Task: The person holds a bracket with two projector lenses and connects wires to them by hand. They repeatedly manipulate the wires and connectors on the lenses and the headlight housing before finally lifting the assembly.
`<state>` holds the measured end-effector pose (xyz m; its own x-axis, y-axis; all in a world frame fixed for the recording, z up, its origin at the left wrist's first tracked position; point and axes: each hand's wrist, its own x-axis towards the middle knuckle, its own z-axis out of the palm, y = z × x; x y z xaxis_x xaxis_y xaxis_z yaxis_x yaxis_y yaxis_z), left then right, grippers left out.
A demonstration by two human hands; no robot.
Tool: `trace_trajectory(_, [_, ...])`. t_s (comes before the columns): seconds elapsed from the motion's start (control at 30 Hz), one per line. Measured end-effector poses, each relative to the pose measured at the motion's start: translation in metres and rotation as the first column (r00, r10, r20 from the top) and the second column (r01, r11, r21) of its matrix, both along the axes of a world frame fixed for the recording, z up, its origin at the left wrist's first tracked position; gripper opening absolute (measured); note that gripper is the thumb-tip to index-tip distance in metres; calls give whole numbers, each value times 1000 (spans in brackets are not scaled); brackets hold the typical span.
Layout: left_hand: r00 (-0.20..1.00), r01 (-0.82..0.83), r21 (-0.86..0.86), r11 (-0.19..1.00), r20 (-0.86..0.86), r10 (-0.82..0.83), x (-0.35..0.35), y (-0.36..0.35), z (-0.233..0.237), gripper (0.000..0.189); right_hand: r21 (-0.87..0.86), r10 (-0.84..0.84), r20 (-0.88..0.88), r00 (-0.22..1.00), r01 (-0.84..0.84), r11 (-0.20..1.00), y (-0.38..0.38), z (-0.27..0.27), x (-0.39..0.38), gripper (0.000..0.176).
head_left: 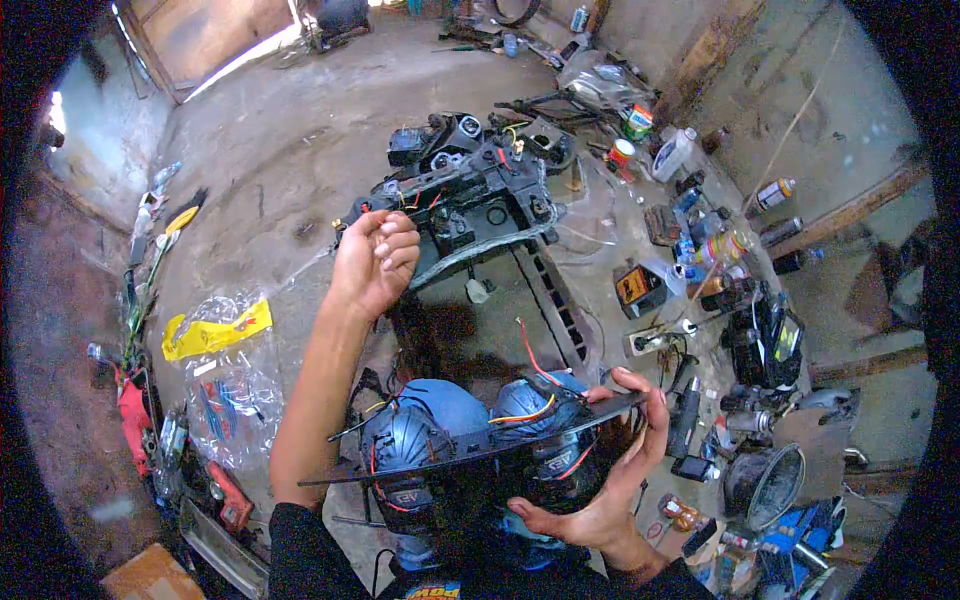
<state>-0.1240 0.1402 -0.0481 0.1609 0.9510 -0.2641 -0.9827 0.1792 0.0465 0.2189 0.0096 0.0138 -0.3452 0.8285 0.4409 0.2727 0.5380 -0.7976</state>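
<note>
A dark bracket [470, 452] with two round projector lamp units and red, yellow and black wires lies across the person's lap. My right hand [620, 470] grips its right end, thumb below and fingers over the edge. Raised beyond the bracket, my left hand [382, 250] has curled fingers; whether something small is between them cannot be made out. It is beside the left edge of a black headlight housing [490, 215] on the floor. A dark frame with a slotted side strip [550, 300] extends below that housing.
On the right are bottles, an orange-and-black box [638, 288], a power strip [660, 338] and a round metal bowl [765, 485]. To the left lie a yellow strip [217, 330], a plastic bag [235, 410] and red tools [230, 497]. A wall stands at the right.
</note>
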Motion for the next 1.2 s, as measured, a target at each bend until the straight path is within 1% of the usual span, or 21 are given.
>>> trace_trajectory(0.13, [999, 0, -12, 1000, 34, 0, 1, -1, 1, 30, -32, 12, -17, 1000, -12, 999, -1, -2, 0, 155])
trace_trajectory(0.2, [999, -1, -13, 1000, 32, 1, 2, -1, 2, 30, -16, 6, -10, 1000, -6, 1000, -1, -3, 0, 155])
trace_trajectory(0.3, [1000, 19, 20, 1000, 2, -19, 1, -1, -3, 27, -23, 6, -26, 1000, -6, 1000, -2, -6, 0, 155])
trace_trajectory(0.4, [1000, 25, 5, 1000, -12, -25, 2, -1, -3, 28, -37, 6, -20, 1000, -7, 999, -2, -5, 1, 155])
trace_trajectory(0.5, [997, 64, 64, 996, -55, -61, 1, -2, -6, 27, -45, -1, -13, 1000, 0, 999, -3, -5, 1, 155])
trace_trajectory(0.6, [996, 17, 23, 1000, -92, -14, 6, -2, -5, 27, -53, -11, -29, 1000, 10, 999, -4, -7, 0, 154])
trace_trajectory(0.73, [998, 20, 51, 998, -60, -17, 7, -3, -7, 29, -40, -14, -47, 999, 12, 999, -3, -8, -1, 154])
trace_trajectory(0.83, [997, 7, 24, 1000, -74, -5, 9, -4, -5, 29, -70, -30, -78, 996, 25, 997, -4, -6, -2, 145])
trace_trajectory(0.87, [996, 3, 31, 1000, -93, 0, 9, -4, -5, 30, -71, -30, -81, 996, 24, 997, -4, -7, -3, 146])
trace_trajectory(0.93, [997, 4, 35, 999, -74, -1, 8, -4, -8, 30, -72, -30, -88, 996, 24, 997, -4, -8, -3, 146])
trace_trajectory(1.03, [999, 12, 40, 999, -46, -10, 8, -5, -10, 30, -77, -67, -22, 998, 65, 995, -5, -6, -1, 153])
trace_trajectory(1.2, [999, 3, 47, 999, -38, -1, 9, -7, -9, 29, -56, -96, -43, 994, 94, 994, -6, -8, -5, 151])
